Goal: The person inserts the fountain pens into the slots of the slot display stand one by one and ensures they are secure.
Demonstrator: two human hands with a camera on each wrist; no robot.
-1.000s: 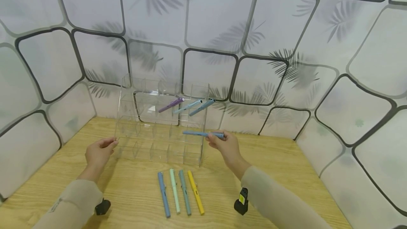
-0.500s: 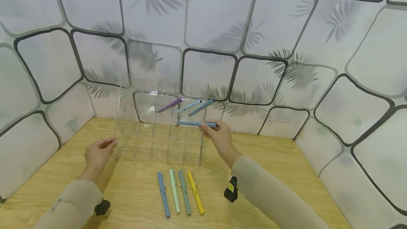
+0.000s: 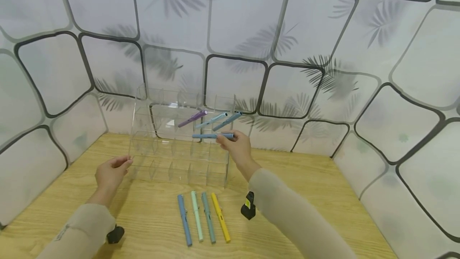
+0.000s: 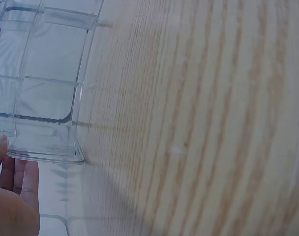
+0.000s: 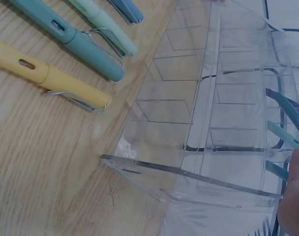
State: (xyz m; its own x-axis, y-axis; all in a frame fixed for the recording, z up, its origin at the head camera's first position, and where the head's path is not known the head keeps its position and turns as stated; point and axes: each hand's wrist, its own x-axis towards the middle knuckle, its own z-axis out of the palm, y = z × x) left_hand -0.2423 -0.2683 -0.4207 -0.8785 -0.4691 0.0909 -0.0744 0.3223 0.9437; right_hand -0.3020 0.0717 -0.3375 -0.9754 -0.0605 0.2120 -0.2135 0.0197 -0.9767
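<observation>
We see the right hand (image 3: 238, 149) pinching a blue pen (image 3: 206, 136), nearly level, before the right part of the clear rack (image 3: 179, 174), below three slanting pens (image 3: 213, 120); whether it touches the rack we cannot tell. The left hand (image 3: 112, 174) pinches the rack's left edge. Four pens (image 3: 209, 218) lie on the tabletop (image 3: 316, 175) near the rack's front edge.

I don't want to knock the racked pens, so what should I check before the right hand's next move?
1. Clear rack steadied: ok, left hand pinches its side edge.
2. Held blue pen gripped: ok, in the right hand.
3. Held blue pen slanted like the three racked pens: not ok, nearly level in the head view.
4. Held blue pen touching the clear rack: cannot tell.
5. Four loose pens away from it: ok, lying in front.
</observation>
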